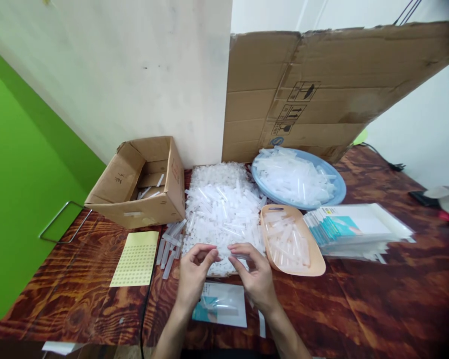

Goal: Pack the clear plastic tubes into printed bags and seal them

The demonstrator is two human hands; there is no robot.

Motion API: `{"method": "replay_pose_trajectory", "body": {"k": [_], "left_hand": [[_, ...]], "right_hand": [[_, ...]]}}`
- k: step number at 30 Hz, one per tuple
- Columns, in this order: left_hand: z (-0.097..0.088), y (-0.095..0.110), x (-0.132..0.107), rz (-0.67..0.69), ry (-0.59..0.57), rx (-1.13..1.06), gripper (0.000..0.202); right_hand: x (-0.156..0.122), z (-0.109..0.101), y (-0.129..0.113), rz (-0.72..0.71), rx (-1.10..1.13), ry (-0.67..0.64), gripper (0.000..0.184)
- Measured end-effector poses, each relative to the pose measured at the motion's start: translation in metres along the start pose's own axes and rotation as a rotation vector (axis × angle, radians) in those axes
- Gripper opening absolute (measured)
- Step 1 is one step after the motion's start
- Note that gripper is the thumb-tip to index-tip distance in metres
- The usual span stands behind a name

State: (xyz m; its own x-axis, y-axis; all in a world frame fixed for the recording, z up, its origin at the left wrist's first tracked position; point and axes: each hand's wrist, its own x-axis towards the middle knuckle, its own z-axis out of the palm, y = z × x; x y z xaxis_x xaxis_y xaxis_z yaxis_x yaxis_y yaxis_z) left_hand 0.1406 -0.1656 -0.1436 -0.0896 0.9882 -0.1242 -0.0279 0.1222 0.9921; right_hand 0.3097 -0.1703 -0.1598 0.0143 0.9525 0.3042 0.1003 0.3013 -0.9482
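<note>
Left hand [196, 273]: lower centre, fingers curled together; gripping anything? Can't tell.
Right hand [256, 276]: fingertips pinched on a clear tube [235, 256].
Axis: it lies crosswise, leftward toward the other hand, at the tube pile's [220, 204] near edge.
Hidden: its ends blur into the pile.

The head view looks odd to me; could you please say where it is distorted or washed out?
Head view: wide-angle stretch slants the cardboard sheet and table; the heap of clear tubes glares white, losing detail; left hand and right hand are sharp, what they pinch is unclear.
</note>
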Motion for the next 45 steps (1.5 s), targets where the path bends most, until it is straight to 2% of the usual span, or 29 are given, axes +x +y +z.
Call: {"method": "replay_pose_trajectory", "body": {"k": [3, 6, 8, 10, 12, 14, 15, 17, 19, 21, 22, 25, 26, 28, 30, 33, 35, 37, 38, 40, 43, 45], "left_hand": [[0.001, -0.001, -0.002, 0.028, 0.008, 0.091, 0.028], [-0.001, 0.001, -0.005, 0.058, -0.051, 0.185, 0.028], [-0.003, 0.003, -0.009, 0.14, -0.085, 0.237, 0.021], [-0.006, 0.005, -0.013, 0.28, -0.146, 0.295, 0.016], [-0.008, 0.005, -0.017, 0.372, -0.208, 0.346, 0.014], [-0.01, 0.006, -0.02, 0.334, -0.203, 0.403, 0.036], [-0.011, 0.006, -0.021, 0.284, -0.188, 0.447, 0.037], [-0.012, 0.008, -0.023, 0.217, -0.195, 0.544, 0.027], [-0.014, 0.012, -0.024, 0.264, -0.254, 0.58, 0.031], [-0.016, 0.016, -0.024, 0.344, -0.289, 0.531, 0.024], [-0.016, 0.017, -0.025, 0.341, -0.291, 0.505, 0.03], [-0.018, 0.02, -0.026, 0.141, -0.302, 0.521, 0.031], [-0.018, 0.02, -0.027, 0.079, -0.321, 0.551, 0.039], [-0.018, 0.017, -0.028, 0.074, -0.354, 0.613, 0.05], [-0.019, 0.011, -0.028, 0.224, -0.356, 0.668, 0.037], [-0.024, -0.001, -0.025, 0.593, -0.35, 0.766, 0.016], [-0.029, -0.009, -0.024, 0.801, -0.387, 0.851, 0.015], [-0.033, -0.016, -0.024, 0.893, -0.437, 0.915, 0.016], [-0.035, -0.021, -0.026, 0.905, -0.448, 0.934, 0.018], [-0.036, -0.032, -0.032, 0.87, -0.434, 0.974, 0.029], [-0.032, -0.055, -0.047, 0.747, -0.438, 1.131, 0.049], [-0.028, -0.07, -0.059, 0.647, -0.478, 1.273, 0.05]], "right_hand": [[-0.002, -0.001, -0.003, -0.034, 0.003, -0.071, 0.006], [-0.006, 0.001, -0.003, 0.002, 0.003, -0.064, 0.006], [-0.009, 0.004, -0.001, 0.133, 0.076, -0.046, 0.011], [-0.011, 0.005, 0.003, 0.291, 0.204, -0.051, 0.018], [-0.012, 0.005, 0.007, 0.377, 0.301, -0.057, 0.023], [-0.013, 0.003, 0.009, 0.37, 0.311, -0.068, 0.025], [-0.014, 0.002, 0.01, 0.349, 0.292, -0.08, 0.024], [-0.016, 0.0, 0.011, 0.312, 0.245, -0.113, 0.023], [-0.018, -0.002, 0.012, 0.298, 0.219, -0.133, 0.022], [-0.019, -0.003, 0.012, 0.287, 0.211, -0.132, 0.02], [-0.019, -0.004, 0.012, 0.274, 0.203, -0.132, 0.019], [-0.019, -0.007, 0.01, 0.198, 0.149, -0.164, 0.017], [-0.019, -0.007, 0.008, 0.173, 0.133, -0.181, 0.016], [-0.019, -0.005, 0.006, 0.172, 0.126, -0.204, 0.018], [-0.019, -0.002, 0.004, 0.259, 0.182, -0.192, 0.024], [-0.022, 0.005, 0.004, 0.519, 0.405, -0.183, 0.036], [-0.025, 0.008, 0.003, 0.712, 0.542, -0.234, 0.042], [-0.027, 0.007, 0.0, 0.835, 0.568, -0.287, 0.044], [-0.027, 0.004, -0.003, 0.839, 0.527, -0.282, 0.044], [-0.026, -0.007, -0.009, 0.733, 0.34, -0.198, 0.039], [-0.022, -0.038, -0.019, 0.422, -0.048, -0.003, 0.028], [-0.021, -0.062, -0.023, 0.244, -0.224, 0.052, 0.02]]}}
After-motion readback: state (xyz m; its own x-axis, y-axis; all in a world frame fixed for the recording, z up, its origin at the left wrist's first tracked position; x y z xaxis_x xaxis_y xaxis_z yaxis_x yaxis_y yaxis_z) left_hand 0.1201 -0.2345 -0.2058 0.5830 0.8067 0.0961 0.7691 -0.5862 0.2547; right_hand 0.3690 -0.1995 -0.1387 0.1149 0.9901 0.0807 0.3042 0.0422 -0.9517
